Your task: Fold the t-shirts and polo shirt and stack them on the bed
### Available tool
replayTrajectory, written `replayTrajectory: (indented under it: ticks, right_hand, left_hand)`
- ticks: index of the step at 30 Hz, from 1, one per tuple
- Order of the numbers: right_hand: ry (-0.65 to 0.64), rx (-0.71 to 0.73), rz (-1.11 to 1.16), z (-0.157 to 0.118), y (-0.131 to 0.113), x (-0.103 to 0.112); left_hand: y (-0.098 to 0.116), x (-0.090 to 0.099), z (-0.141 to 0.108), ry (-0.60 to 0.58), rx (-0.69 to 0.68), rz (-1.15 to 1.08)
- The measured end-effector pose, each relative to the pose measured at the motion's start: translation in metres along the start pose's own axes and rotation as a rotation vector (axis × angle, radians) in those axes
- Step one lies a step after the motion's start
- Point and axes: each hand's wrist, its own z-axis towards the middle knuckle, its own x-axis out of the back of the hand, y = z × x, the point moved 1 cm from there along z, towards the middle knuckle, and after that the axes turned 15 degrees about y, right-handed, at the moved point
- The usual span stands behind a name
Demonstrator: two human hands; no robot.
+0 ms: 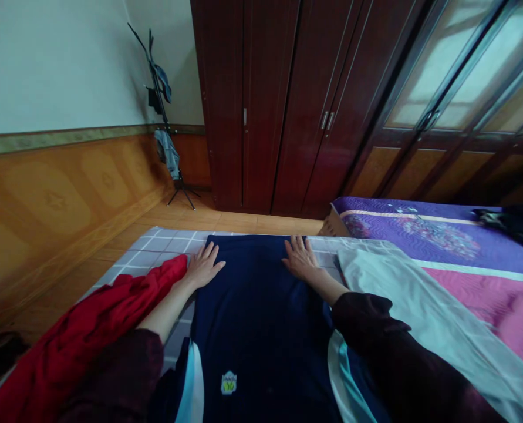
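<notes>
A navy blue shirt (pixel 261 311) with light blue and white side panels and a small badge lies spread flat in front of me. My left hand (pixel 205 267) rests on its far left edge, fingers spread, holding nothing. On the far right edge of the shirt lies my right hand (pixel 300 258), its fingers also stretched out and apart. A crumpled red cloth (pixel 124 299) lies beside and partly under my left forearm. Right of my right arm is a pale mint-coloured cloth (pixel 402 294), laid out fairly flat.
The clothes lie on a grey checked cover (pixel 155 241). To the right is a bed with a purple and pink spread (pixel 419 226) and a dark item (pixel 514 220). Behind stand a dark red wardrobe (pixel 265 106) and a coat rack (pixel 158 88).
</notes>
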Motion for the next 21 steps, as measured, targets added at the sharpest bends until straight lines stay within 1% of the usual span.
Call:
replayTrajectory:
  ticks: [2, 4, 5, 6, 7, 8, 10, 11, 12, 13, 15, 18, 21]
  right_hand:
    - [-0.023, 0.128, 0.054, -0.033, -0.032, 0.015]
    - [-0.07, 0.315, 0.176, -0.07, -0.056, 0.025]
    - [-0.111, 0.388, 0.238, -0.087, -0.06, 0.027]
    - [-0.146, 0.405, 0.265, -0.101, -0.059, 0.03]
    - [-0.169, 0.361, 0.251, -0.113, -0.05, 0.032]
    - [-0.173, 0.263, 0.192, -0.121, -0.037, 0.034]
    - [-0.132, 0.001, 0.0, -0.134, 0.0, 0.041]
    - [-0.111, -0.075, -0.065, -0.139, 0.018, 0.045]
    - [-0.119, -0.1, -0.084, -0.145, 0.033, 0.048]
    - [-0.122, -0.092, -0.075, -0.152, 0.044, 0.051]
    - [-0.094, -0.052, -0.012, -0.168, 0.054, 0.056]
    - [-0.028, -0.008, 0.066, -0.194, 0.052, 0.058]
    - [0.009, 0.011, 0.079, -0.208, 0.049, 0.058]
  left_hand:
    - [0.019, 0.015, -0.031, -0.028, -0.127, -0.052]
    - [0.034, 0.025, -0.069, -0.115, -0.304, -0.122]
    - [0.037, 0.029, -0.088, -0.177, -0.374, -0.146]
    - [0.036, 0.032, -0.106, -0.225, -0.403, -0.15]
    - [0.031, 0.035, -0.121, -0.244, -0.388, -0.133]
    - [0.022, 0.039, -0.133, -0.233, -0.339, -0.098]
    - [-0.001, 0.048, -0.152, -0.16, -0.198, -0.02]
    - [-0.012, 0.054, -0.161, -0.129, -0.145, -0.001]
    - [-0.022, 0.06, -0.17, -0.109, -0.113, -0.004]
    - [-0.029, 0.066, -0.179, -0.098, -0.092, -0.025]
    - [-0.034, 0.076, -0.199, -0.081, -0.05, -0.083]
    - [-0.028, 0.084, -0.223, -0.039, 0.04, -0.121]
    - [-0.016, 0.086, -0.235, -0.001, 0.077, -0.126]
